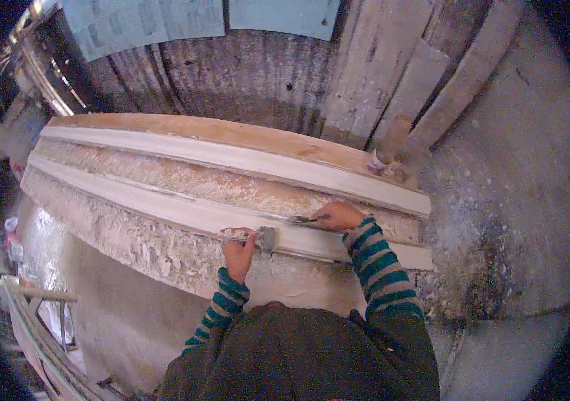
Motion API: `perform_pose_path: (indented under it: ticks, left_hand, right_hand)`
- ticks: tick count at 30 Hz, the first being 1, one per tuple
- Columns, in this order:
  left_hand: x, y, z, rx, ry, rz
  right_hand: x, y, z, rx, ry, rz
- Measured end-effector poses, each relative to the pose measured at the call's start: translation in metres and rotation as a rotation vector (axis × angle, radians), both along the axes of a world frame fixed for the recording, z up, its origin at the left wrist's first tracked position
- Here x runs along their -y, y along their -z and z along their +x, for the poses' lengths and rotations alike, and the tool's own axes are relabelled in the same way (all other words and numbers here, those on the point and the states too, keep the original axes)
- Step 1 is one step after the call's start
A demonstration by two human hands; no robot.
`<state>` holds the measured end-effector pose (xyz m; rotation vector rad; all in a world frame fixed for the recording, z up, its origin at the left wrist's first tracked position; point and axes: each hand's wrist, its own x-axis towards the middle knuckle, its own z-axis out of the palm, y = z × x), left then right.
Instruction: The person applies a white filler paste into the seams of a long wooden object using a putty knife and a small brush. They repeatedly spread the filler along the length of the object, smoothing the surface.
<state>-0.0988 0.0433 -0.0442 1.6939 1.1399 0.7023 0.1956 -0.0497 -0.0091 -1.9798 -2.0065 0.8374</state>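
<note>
Two long white-coated boards lie side by side on a putty-crusted bench. Over the near board [184, 210], my left hand [237, 259] is closed round a scraper [267, 238] with a red-and-white handle and a squarish grey head. Its head rests over the near edge of that board. My right hand [339, 216] pinches a thin dark putty knife [303, 219], its blade pointing left along the board's far edge. Beyond it lies the far white board [251, 159], which neither hand touches.
The bench [164, 255] carries thick dried putty crumbs. A small tub [380, 160] stands at its far right end. Corrugated sheeting [245, 80] and leaning planks [408, 87] rise behind. A metal-and-wood frame [44, 327] stands at lower left; the floor [525, 200] at right is splattered.
</note>
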Motion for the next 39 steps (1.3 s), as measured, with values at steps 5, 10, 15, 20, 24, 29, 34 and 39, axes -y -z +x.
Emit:
perform_pose_path:
  ticks: [5, 10, 15, 20, 24, 29, 34, 39]
  left_hand:
    - [-0.011, -0.011, 0.013, -0.036, -0.054, 0.028]
    - [-0.019, 0.012, 0.015, 0.12, 0.005, -0.099]
    - [-0.013, 0.007, 0.012, 0.094, 0.033, -0.036]
    - [-0.01, 0.049, 0.007, 0.27, -0.076, 0.056]
    - [0.007, 0.024, 0.009, 0.249, -0.113, -0.012]
    - [0.022, 0.006, 0.009, 0.159, -0.129, 0.132]
    - [0.015, 0.04, 0.005, 0.04, -0.115, 0.174]
    - [0.017, 0.034, 0.003, 0.083, -0.159, 0.202]
  right_hand:
    - [0.093, -0.032, 0.033, 0.187, 0.303, -0.148]
    - [0.137, -0.026, 0.049, 0.133, 0.333, -0.082]
    - [0.09, -0.006, 0.037, 0.143, 0.263, -0.065]
    - [0.029, -0.006, 0.014, 0.129, 0.099, -0.071]
    - [0.037, -0.021, 0.036, 0.083, 0.004, -0.182]
    - [0.018, -0.007, 0.024, 0.073, -0.025, -0.038]
    - [-0.039, 0.011, -0.038, 0.031, 0.006, 0.078]
    - [-0.016, -0.018, -0.018, 0.148, -0.045, -0.035]
